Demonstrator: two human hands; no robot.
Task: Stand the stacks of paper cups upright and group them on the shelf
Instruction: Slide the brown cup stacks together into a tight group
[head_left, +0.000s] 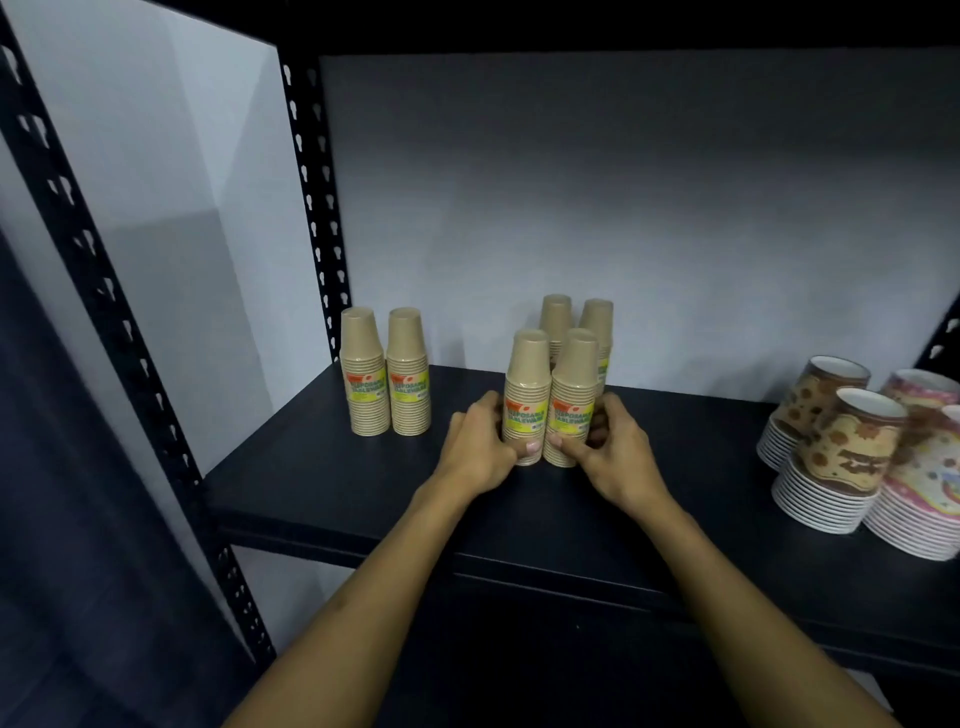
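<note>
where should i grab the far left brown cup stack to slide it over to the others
Grip the far left brown cup stack low, around its labelled lower half, coming from the front. It stands upright and narrows toward the top, so a high grip could tip it. Its neighbour stack sits close against its right side.

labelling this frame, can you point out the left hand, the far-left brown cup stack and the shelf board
left hand (480, 447): head view, back of the hand.
far-left brown cup stack (363, 384): head view, yellow label on its side.
shelf board (322, 483): head view, bare dark top near the front left.

Six kraft cup stacks (529, 400); perhaps four patterned stacks (836, 467).
</note>
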